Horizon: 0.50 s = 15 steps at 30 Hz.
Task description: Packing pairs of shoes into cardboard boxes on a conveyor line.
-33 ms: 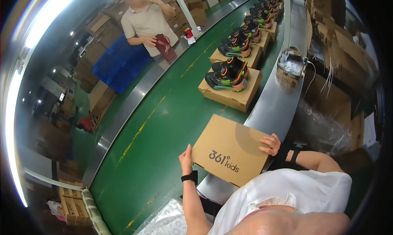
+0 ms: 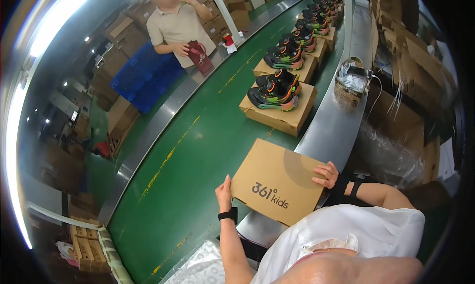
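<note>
A closed brown cardboard shoebox [image 2: 272, 177] with dark print on its lid is held tilted in front of me, over the near edge of the conveyor. My left hand [image 2: 224, 192] grips its left side, thumb up along the edge, the other fingers mostly hidden. Over the right side curl the fingers of my right hand [image 2: 326, 175], closed on the box. Just beyond, a pair of black sneakers [image 2: 275, 91] with orange and green trim stands on another shoebox [image 2: 279, 117], apart from both hands.
More sneakers on boxes [image 2: 289, 61] line the green conveyor belt [image 2: 198, 150] into the distance. A small carton of packets [image 2: 350, 83] sits on the metal ledge at right. Clear plastic [image 2: 391, 148] lies beside it. Across the belt stands a person [image 2: 180, 34] holding a dark red item.
</note>
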Available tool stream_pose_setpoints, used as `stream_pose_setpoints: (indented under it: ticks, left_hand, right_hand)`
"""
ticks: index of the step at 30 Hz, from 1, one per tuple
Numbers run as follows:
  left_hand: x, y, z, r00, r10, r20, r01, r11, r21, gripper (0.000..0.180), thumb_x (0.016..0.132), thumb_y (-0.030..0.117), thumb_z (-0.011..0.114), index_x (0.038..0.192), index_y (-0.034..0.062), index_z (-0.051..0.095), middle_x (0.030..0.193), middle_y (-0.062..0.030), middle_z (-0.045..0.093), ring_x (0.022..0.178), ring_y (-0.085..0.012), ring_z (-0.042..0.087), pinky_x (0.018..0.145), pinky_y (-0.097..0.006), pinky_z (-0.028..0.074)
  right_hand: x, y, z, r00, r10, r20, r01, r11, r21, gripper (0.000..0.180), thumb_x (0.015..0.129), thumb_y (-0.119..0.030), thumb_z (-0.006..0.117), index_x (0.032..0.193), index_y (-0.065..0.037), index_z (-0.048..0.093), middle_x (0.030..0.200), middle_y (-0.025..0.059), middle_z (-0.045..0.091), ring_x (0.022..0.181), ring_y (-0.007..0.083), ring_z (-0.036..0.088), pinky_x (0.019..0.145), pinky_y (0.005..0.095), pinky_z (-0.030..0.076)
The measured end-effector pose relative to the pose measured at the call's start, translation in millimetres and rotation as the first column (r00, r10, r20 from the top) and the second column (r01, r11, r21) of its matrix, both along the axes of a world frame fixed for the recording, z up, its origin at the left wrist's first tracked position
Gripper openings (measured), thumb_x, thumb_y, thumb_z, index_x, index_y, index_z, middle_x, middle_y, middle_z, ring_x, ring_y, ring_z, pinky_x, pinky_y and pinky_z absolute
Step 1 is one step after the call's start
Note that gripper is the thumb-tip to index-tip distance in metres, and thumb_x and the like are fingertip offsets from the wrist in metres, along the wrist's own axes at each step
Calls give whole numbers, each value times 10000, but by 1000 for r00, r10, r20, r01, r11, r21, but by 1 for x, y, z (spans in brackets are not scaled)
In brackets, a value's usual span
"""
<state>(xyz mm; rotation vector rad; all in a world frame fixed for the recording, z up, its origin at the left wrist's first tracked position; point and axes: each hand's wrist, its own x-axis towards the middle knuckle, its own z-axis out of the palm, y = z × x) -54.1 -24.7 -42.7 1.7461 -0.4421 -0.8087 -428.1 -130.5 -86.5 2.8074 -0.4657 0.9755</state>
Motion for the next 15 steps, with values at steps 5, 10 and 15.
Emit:
stream_pose_setpoints:
  ticks: [5,10,15]
  left_hand:
    - [-7,19,-13,957,118,-266,-143,987,-75,358,781,363,561,755,7,577,670,-3,526,576,-77,455,539,-196,358]
    - [-37,23,-27,941,192,-280,-258,941,-221,334,790,333,550,896,16,554,819,-33,569,687,-102,532,543,-226,426]
    - [-58,15,-41,838,481,-258,-531,828,-182,425,797,404,512,1056,68,502,901,-35,576,734,-121,556,521,-229,434]
  right_hand:
    - [3,-25,-4,992,75,105,-73,997,-26,333,736,-89,440,1044,-205,487,1073,89,486,995,228,471,939,449,240]
    - [21,-77,-2,952,258,166,-257,966,-28,312,728,-90,446,1026,-172,494,1033,92,504,910,237,502,840,441,319]
    - [39,-118,-3,935,322,149,-328,945,15,317,725,-90,446,1023,-181,505,1075,84,483,992,217,466,819,419,320]
